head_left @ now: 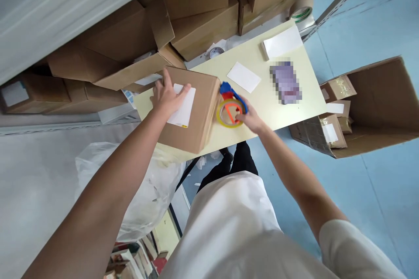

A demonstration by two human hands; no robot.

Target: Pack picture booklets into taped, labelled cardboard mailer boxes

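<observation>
A brown cardboard box stands on the pale yellow table, with a white label on its top. My left hand lies on the box top with its fingers spread, partly over the label. My right hand is closed round a tape dispenser with a blue and orange frame and a yellow-edged roll. The dispenser is close beside the box's right side; whether they touch I cannot tell.
On the table lie a white card, a stack of white paper and a blurred purple item. Cardboard boxes line the shelf behind. A large open carton holding small boxes stands right; a plastic bag hangs left.
</observation>
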